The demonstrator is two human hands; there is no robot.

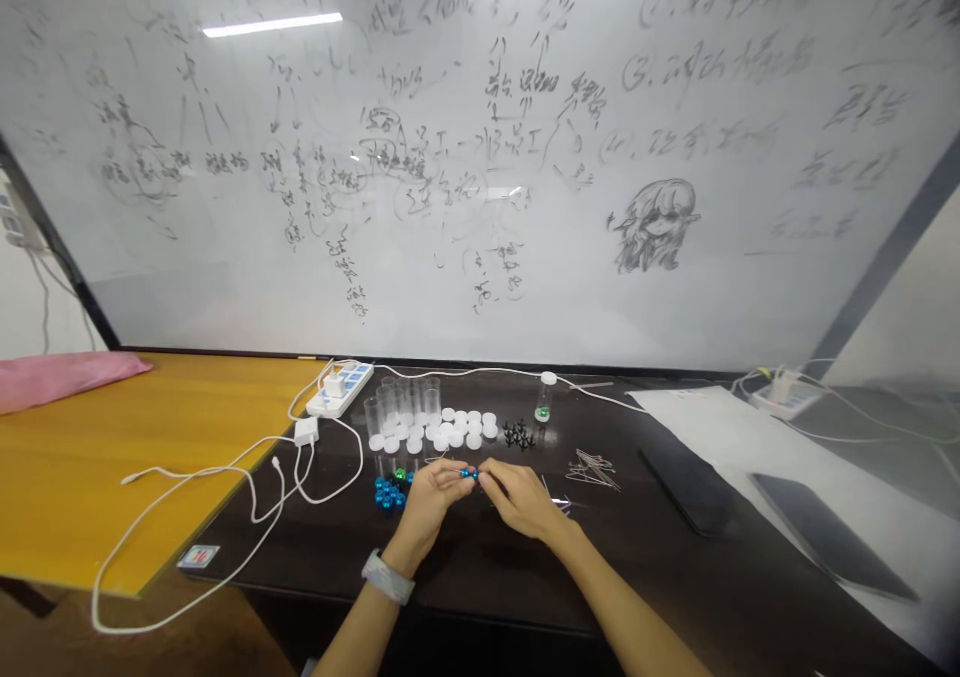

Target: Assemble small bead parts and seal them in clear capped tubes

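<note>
Over the dark table (600,567), my left hand (433,497) pinches a small shiny blue ball (466,472). My right hand (521,497) meets it fingertip to fingertip, closed on the other side of the blue piece; a second blue bit shows between the fingers. Left of my left hand lies a cluster of blue balls (387,494) with a green ball (400,475). White caps (457,437) and clear tubes (411,399) stand behind my hands. Small black pieces (519,435) lie beyond my right hand.
A capped tube (546,397) with a green ball stands at the back. Thin wires (594,469) lie to the right, near a black phone (688,487) and a grey tablet (831,537). A power strip (341,390) and white cables (217,469) lie left.
</note>
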